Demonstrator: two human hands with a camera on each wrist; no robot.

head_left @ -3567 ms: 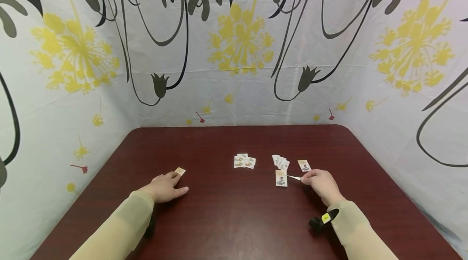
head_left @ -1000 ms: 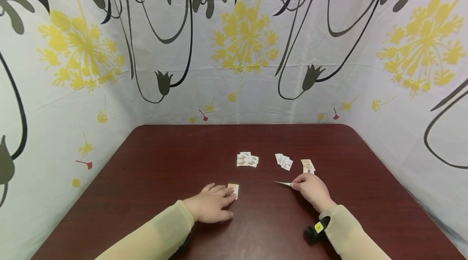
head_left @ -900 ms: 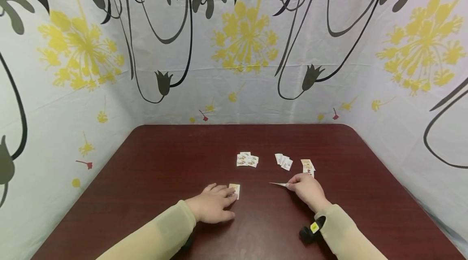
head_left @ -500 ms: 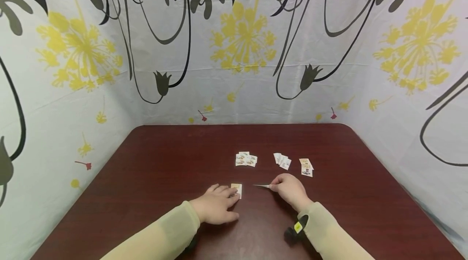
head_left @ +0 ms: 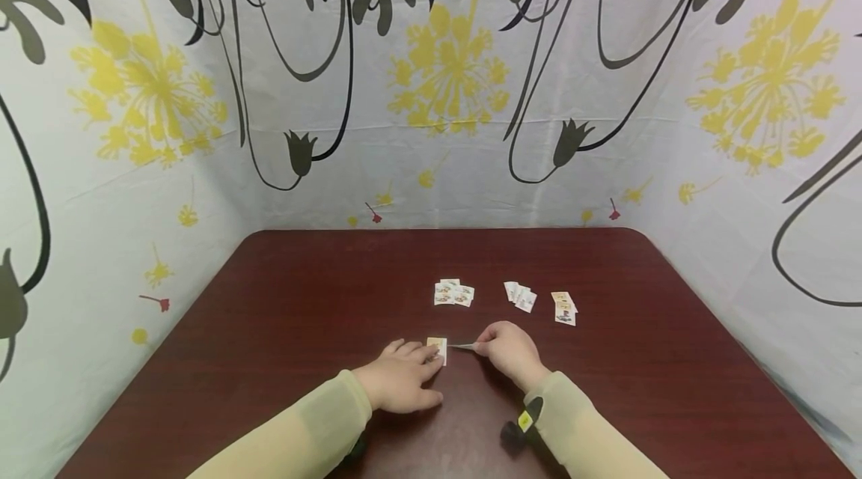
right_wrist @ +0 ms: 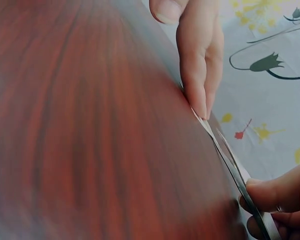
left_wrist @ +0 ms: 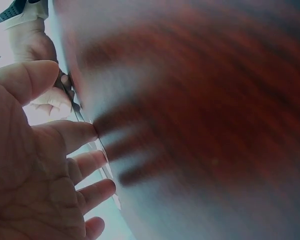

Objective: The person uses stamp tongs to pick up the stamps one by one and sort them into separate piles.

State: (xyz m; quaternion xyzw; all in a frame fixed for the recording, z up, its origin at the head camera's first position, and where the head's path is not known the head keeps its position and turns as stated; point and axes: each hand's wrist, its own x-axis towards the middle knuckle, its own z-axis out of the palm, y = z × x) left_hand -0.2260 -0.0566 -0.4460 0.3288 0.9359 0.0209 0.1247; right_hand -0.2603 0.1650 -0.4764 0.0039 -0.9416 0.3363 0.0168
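Note:
My left hand (head_left: 404,378) lies with fingers spread on a small illustrated card (head_left: 438,343) at mid-table. Its fingertips cover the card's left part; in the left wrist view they press along the thin card edge (left_wrist: 108,171). My right hand (head_left: 509,352) pinches silver tweezers (head_left: 462,346) between thumb and fingers, pointing left. Their tip is at the card's right edge; whether it touches is unclear. In the right wrist view the tweezers (right_wrist: 233,162) show two slim arms standing slightly apart, close to the card's edge (right_wrist: 202,121).
Beyond the hands on the dark red table (head_left: 337,269) lie three small card groups: one in the middle (head_left: 453,294), a fanned one (head_left: 521,297) right of it, and an overlapping pair (head_left: 565,309) farthest right. Flower-patterned cloth (head_left: 431,165) closes off the back and sides.
My left hand has slid its card from the left to mid-table. A card near the right tweezers now lies in the far-right group, and my right hand has moved left to the left hand's card.

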